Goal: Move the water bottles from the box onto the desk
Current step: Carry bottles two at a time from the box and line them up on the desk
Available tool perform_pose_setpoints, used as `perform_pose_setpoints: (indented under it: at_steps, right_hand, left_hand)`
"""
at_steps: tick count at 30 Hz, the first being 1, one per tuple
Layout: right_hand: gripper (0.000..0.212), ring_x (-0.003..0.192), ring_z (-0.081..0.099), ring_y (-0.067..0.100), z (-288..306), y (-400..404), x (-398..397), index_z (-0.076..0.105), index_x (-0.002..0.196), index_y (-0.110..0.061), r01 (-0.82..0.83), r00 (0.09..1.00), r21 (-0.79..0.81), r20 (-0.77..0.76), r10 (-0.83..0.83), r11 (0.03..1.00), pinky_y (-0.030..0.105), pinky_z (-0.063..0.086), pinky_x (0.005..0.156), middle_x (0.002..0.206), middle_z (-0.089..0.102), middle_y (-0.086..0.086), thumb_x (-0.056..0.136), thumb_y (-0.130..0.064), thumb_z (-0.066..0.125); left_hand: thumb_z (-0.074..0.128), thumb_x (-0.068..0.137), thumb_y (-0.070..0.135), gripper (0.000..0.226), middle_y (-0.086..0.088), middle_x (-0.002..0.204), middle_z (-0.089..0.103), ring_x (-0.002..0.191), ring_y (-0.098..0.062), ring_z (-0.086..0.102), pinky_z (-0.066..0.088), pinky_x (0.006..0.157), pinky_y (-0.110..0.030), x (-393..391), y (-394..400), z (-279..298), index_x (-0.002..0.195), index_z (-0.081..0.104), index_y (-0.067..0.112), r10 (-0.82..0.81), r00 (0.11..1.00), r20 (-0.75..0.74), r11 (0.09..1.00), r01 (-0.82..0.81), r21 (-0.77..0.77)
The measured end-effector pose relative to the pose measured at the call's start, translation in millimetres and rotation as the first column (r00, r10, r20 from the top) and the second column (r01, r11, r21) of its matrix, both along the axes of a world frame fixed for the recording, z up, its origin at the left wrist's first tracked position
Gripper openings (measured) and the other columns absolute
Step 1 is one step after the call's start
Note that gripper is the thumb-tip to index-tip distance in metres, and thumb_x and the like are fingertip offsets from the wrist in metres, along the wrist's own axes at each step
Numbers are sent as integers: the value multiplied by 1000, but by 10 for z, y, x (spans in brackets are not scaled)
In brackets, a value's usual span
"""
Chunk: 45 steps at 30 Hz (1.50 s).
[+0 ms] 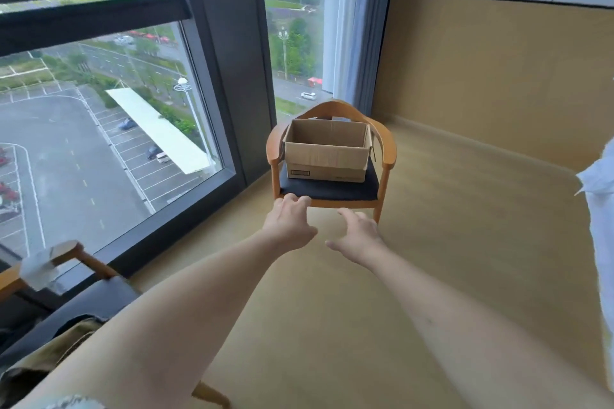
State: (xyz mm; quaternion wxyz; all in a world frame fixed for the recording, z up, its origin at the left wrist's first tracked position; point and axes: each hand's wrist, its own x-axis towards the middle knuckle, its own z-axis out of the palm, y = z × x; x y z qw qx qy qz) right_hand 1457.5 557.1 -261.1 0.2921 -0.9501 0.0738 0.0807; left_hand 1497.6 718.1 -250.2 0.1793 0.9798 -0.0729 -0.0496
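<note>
Head view: a room corner beside a tall window (109,129) is seen from above, with both bare arms stretched forward.
Box: an open cardboard box (327,156) is set upright on the dark seat of a wooden armchair (387,156), near the window frame and a pale curtain (355,23).
Box contents: only bare inner walls are seen; the bottom is hidden by the front wall, and no water bottles can be made out.
Left hand (289,221): fingers are loosely spread and nothing is held; the fingertips overlap the front edge of the seat, though contact cannot be told.
Right hand (357,234): fingers are spread, palm down, nothing is gripped; it is held just short of the chair.
Floor (448,259): light wood.
Right edge: white cloth (601,209) is partly seen.
</note>
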Motion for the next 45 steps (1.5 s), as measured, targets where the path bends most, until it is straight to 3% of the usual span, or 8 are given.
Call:
perform_pose_setpoints:
  at_steps: [6,13,20,25,28,34,40,45]
  right_hand:
    - [82,145,34,27,-178,-110,870,37,155,-34,25,996,-7,-90,-26,1000,46,42,112,157,40,1,85,-45,79]
    - [81,140,37,29,-363,-163,2252,34,156,-32,62,995,-48,-77,-65,997,44,43,109,153,42,2,87,-45,75]
    - [78,132,46,28,-307,-82,3579,38,153,-32,165,980,-41,-108,-169,985,46,49,104,147,48,2,85,-48,74]
    - [79,131,48,28,-424,-83,4209,37,154,-30,213,962,-42,-166,-217,976,48,52,101,149,46,3,86,-44,76]
    - [80,133,46,29,-529,-145,4532,36,155,-28,216,950,-51,-221,-222,975,48,50,103,150,45,5,87,-43,75]
    - [78,136,44,31,-781,-377,5303,38,154,-28,163,949,-57,-266,-173,985,48,45,108,149,46,6,87,-47,75]
    - [67,132,47,34,-1156,-710,6473,48,143,-29,54,942,-41,-330,-64,998,39,44,102,138,52,9,83,-49,72]
    - [81,134,45,32,-1407,-1015,7263,41,150,-30,10,901,-1,-434,-9,1000,46,46,103,146,48,6,81,-58,73]
  left_hand:
    - [75,87,33,58,-4,128,53,120,-28,50,56,92,-43,938,-183,-149,138,52,23,-68,997,-36,998,68,2]
    - [70,86,33,55,-7,127,52,121,-29,48,52,93,-42,2380,-283,-387,136,53,20,-131,990,-44,991,131,-7]
    - [72,88,34,56,-8,136,51,126,-28,46,44,84,-32,3849,-338,-415,139,51,22,-141,981,-133,990,136,-43]
    - [72,87,32,55,-6,124,52,111,-27,53,52,82,-35,4601,-323,-533,137,53,22,-126,975,-185,992,119,-46]
    - [72,86,34,55,-7,126,52,116,-28,51,51,84,-36,4917,-302,-688,136,52,22,-129,966,-224,992,126,-30]
    - [69,85,31,54,-9,131,54,121,-31,49,51,94,-41,5587,-403,-1017,137,54,22,-95,952,-292,995,98,-7]
    - [65,88,32,47,-9,129,52,125,-34,48,47,102,-43,6425,-643,-1325,133,56,24,-49,921,-386,998,58,11]
    - [67,92,35,46,-7,130,53,124,-30,49,49,103,-44,7079,-851,-1448,136,57,24,44,904,-426,998,-19,61]
